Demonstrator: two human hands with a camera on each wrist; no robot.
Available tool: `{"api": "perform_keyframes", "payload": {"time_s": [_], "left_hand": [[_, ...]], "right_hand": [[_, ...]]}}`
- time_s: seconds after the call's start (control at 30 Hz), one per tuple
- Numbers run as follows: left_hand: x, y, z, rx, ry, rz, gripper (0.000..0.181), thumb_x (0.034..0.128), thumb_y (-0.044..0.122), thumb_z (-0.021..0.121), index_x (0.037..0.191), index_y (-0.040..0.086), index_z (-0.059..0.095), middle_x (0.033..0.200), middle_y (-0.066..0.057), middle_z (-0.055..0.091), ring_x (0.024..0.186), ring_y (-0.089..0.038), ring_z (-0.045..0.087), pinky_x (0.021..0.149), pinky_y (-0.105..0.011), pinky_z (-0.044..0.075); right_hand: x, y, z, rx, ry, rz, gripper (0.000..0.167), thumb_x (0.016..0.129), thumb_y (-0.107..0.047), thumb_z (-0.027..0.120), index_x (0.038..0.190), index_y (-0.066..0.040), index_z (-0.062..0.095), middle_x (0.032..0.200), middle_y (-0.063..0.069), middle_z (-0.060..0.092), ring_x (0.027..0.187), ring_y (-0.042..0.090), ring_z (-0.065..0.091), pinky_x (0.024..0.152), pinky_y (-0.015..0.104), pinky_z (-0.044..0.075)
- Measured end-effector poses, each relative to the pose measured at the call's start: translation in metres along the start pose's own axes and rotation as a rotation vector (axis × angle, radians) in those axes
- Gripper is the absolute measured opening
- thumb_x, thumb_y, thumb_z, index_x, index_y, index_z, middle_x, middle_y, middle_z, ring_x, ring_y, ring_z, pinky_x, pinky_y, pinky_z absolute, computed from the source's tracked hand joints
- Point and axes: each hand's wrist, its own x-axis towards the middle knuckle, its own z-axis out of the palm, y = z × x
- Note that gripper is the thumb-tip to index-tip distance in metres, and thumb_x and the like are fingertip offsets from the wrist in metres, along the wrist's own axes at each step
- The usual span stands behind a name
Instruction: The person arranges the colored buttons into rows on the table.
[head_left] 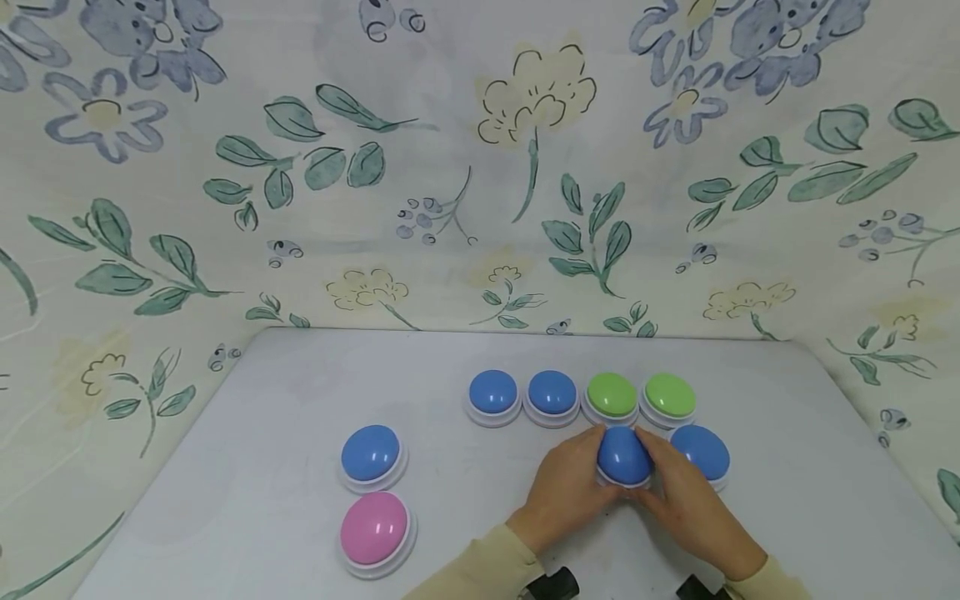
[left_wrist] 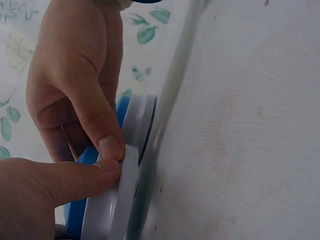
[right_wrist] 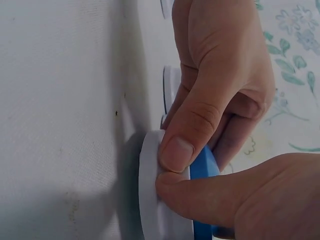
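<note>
The step in hand looked to be positioning one blue button (head_left: 625,456), which the left hand (head_left: 568,485) and right hand (head_left: 688,505) gripped together from either side, thumbs meeting on its white base. It was just in front of two green buttons (head_left: 611,394), with a second blue button (head_left: 707,451) partly hidden behind the right hand; whether the base touched the white surface (head_left: 262,400) could not be told. The next move seemed to call for even pressure from both sides, kept clear of the neighbours. The domes were smooth, glossy and probably plastic; the surface was finely textured and speckled, the backdrop (head_left: 450,100) flower-printed.
</note>
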Motion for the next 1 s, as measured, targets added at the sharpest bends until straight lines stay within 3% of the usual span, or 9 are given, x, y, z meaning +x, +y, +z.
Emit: {"api": "perform_keyframes", "payload": {"time_s": [0.37, 0.7, 1.0], "left_hand": [[0.001, -0.004, 0.009, -0.004, 0.019, 0.001, 0.072, 0.0773, 0.031, 0.088, 0.133, -0.003, 0.058, 0.123, -0.009, 0.069, 0.109, -0.015, 0.067, 0.095, -0.026, 0.054], [0.002, -0.005, 0.011, -0.026, 0.030, -0.011, 0.069, 0.0770, 0.030, 0.088, 0.131, -0.003, 0.059, 0.120, -0.010, 0.070, 0.109, -0.015, 0.067, 0.095, -0.025, 0.053], [0.003, -0.006, 0.014, -0.045, 0.035, -0.030, 0.071, 0.0786, 0.028, 0.087, 0.134, -0.005, 0.058, 0.124, -0.013, 0.069, 0.113, -0.018, 0.066, 0.098, -0.027, 0.052]], "right_hand": [[-0.001, 0.005, 0.007, -0.030, 0.050, -0.063, 0.072, 0.083, -0.005, 0.079, 0.140, 0.018, 0.041, 0.139, 0.037, 0.049, 0.128, 0.051, 0.049, 0.103, 0.063, 0.043], [-0.001, 0.006, 0.010, -0.020, 0.034, -0.040, 0.071, 0.086, -0.003, 0.076, 0.142, 0.019, 0.037, 0.143, 0.040, 0.042, 0.132, 0.055, 0.043, 0.105, 0.065, 0.038], [0.000, 0.008, 0.012, -0.018, 0.055, -0.067, 0.070, 0.087, 0.002, 0.073, 0.142, 0.020, 0.035, 0.145, 0.042, 0.038, 0.133, 0.057, 0.039, 0.106, 0.066, 0.036]]}}
